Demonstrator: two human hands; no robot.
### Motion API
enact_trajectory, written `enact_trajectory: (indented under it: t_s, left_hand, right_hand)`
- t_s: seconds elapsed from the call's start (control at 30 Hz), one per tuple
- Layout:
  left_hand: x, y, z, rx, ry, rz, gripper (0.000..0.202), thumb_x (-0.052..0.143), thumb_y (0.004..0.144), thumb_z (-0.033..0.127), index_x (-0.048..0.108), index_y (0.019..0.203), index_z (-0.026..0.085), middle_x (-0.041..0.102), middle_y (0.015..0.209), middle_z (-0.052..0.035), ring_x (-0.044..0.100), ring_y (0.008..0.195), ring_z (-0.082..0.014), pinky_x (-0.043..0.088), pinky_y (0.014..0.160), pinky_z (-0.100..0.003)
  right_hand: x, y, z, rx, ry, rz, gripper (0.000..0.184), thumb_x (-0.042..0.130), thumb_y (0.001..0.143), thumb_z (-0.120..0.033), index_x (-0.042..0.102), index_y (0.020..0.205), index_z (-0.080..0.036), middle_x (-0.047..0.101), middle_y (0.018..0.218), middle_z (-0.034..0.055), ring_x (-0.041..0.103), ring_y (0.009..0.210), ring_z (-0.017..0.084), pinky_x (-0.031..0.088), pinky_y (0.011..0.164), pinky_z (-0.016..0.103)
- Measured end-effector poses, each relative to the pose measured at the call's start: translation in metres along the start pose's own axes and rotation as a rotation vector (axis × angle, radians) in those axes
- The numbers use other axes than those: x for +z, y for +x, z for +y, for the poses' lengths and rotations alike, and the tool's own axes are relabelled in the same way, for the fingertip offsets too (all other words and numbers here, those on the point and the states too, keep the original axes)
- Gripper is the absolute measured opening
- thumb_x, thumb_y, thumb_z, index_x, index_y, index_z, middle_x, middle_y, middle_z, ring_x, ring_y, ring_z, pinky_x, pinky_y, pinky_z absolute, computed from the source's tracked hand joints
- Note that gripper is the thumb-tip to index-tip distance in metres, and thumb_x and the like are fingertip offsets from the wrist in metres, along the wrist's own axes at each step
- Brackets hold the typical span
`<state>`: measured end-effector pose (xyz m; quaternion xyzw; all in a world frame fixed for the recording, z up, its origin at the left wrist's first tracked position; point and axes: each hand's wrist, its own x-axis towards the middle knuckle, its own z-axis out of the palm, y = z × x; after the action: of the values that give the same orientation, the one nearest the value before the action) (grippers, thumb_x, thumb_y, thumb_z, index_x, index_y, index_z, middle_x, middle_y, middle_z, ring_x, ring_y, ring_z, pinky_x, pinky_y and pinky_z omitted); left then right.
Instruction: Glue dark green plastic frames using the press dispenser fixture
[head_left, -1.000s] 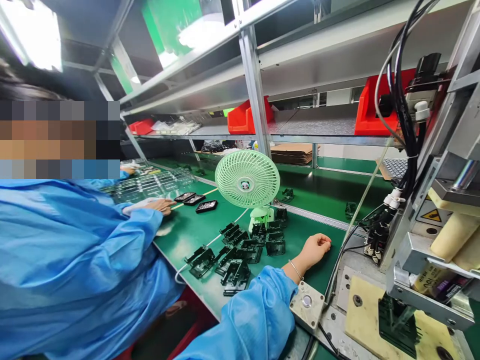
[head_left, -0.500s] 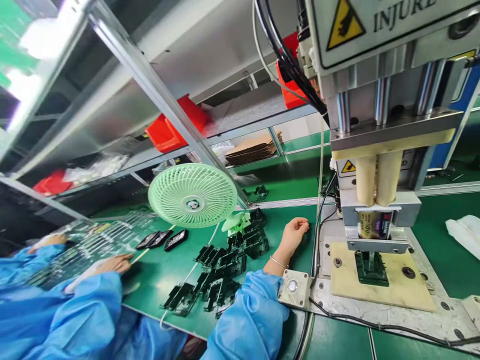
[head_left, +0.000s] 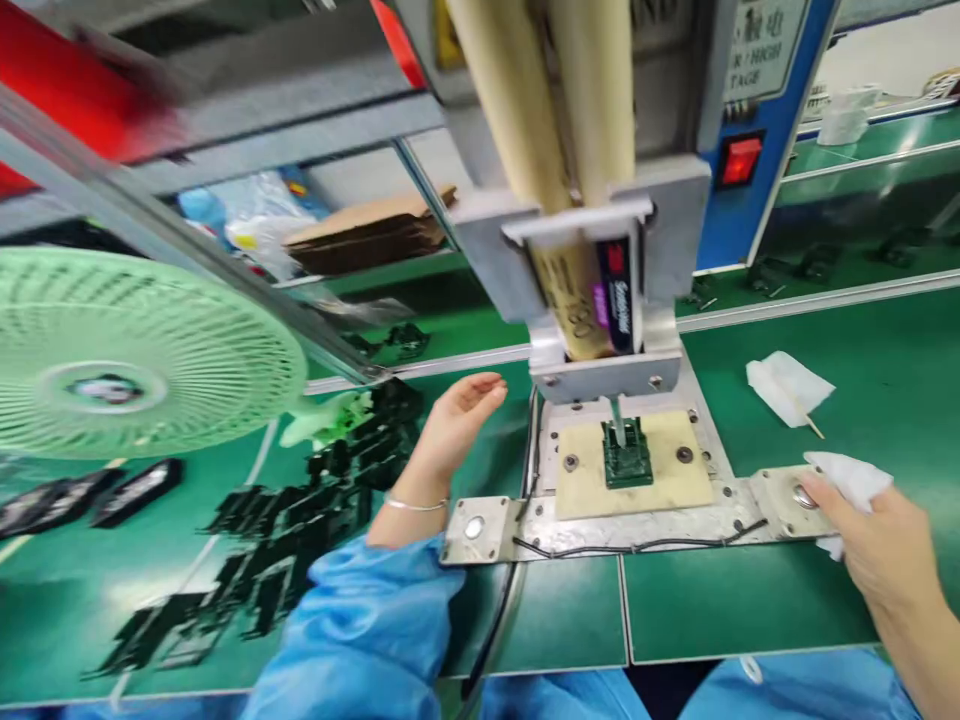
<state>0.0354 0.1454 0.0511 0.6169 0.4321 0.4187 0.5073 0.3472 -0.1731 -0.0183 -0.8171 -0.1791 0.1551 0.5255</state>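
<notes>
My left hand rests beside the press, fingers loosely curled with a gap at the thumb and nothing visible in them. A bracelet circles its wrist, close to the left button box. My right hand grips a white wipe, its thumb on the metal button of the right box. Between my hands, a dark green plastic part sits on the cream fixture plate. A nozzle points down into it from a glue cartridge clamped in the press.
Black plastic parts lie in rows left of my arm. A green fan stands over black trays. Another white wipe with a stick lies at right. Behind stand flattened cardboard and a red switch.
My view has swung right and down, bringing my right hand with the wipe into sight. My left hand stays beside the press. The co-worker's hands have left the view.
</notes>
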Motion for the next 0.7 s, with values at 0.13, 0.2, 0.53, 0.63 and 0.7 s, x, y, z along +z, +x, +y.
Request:
enact_trajectory:
  t_s: [0.13, 0.2, 0.53, 0.63, 0.7]
  left_hand:
    - [0.012, -0.034, 0.04, 0.008, 0.148, -0.395, 0.066, 0.087, 0.063, 0.039, 0.059, 0.12, 0.019, 0.062, 0.127, -0.0115, 0.051, 0.126, -0.0307, 0.035, 0.113, -0.047]
    - [0.03, -0.053, 0.048, 0.047, 0.312, -0.568, 0.079, 0.087, 0.061, 0.042, 0.052, 0.13, 0.023, 0.051, 0.14, -0.0115, 0.043, 0.134, -0.033, 0.03, 0.116, -0.05]
    - [0.091, -0.077, 0.04, -0.047, 0.108, -0.603, 0.055, 0.083, 0.064, 0.037, 0.06, 0.108, 0.014, 0.065, 0.109, -0.0102, 0.061, 0.106, -0.0251, 0.044, 0.102, -0.044]
    - [0.088, -0.084, 0.053, -0.279, 0.075, -0.567, 0.047, 0.085, 0.062, 0.043, 0.064, 0.093, 0.015, 0.065, 0.086, -0.004, 0.061, 0.081, -0.0179, 0.05, 0.077, -0.031]
    - [0.087, -0.089, 0.061, -0.443, 0.068, -0.582, 0.044, 0.083, 0.062, 0.051, 0.062, 0.077, 0.014, 0.057, 0.068, 0.0006, 0.051, 0.061, -0.0115, 0.04, 0.056, -0.023]
  right_hand:
    - [0.008, -0.002, -0.014, 0.006, 0.125, 0.069, 0.057, 0.082, 0.058, -0.059, 0.074, 0.096, -0.018, 0.07, 0.092, 0.0085, 0.065, 0.083, 0.028, 0.053, 0.06, 0.031]
    - [0.008, -0.001, -0.01, -0.026, 0.165, 0.081, 0.054, 0.084, 0.059, -0.057, 0.073, 0.096, -0.018, 0.07, 0.091, 0.0074, 0.065, 0.083, 0.027, 0.053, 0.065, 0.032]
    - [0.005, 0.006, 0.005, -0.102, 0.233, 0.036, 0.055, 0.085, 0.067, -0.05, 0.07, 0.106, -0.015, 0.069, 0.096, 0.0105, 0.066, 0.084, 0.027, 0.057, 0.068, 0.035]
    - [0.005, 0.006, 0.004, -0.109, 0.247, 0.018, 0.055, 0.085, 0.068, -0.05, 0.07, 0.108, -0.015, 0.069, 0.097, 0.0106, 0.066, 0.085, 0.027, 0.057, 0.071, 0.036]
    - [0.005, 0.007, 0.004, -0.1, 0.266, 0.023, 0.054, 0.086, 0.067, -0.05, 0.071, 0.107, -0.016, 0.069, 0.097, 0.0102, 0.066, 0.085, 0.026, 0.057, 0.072, 0.035]
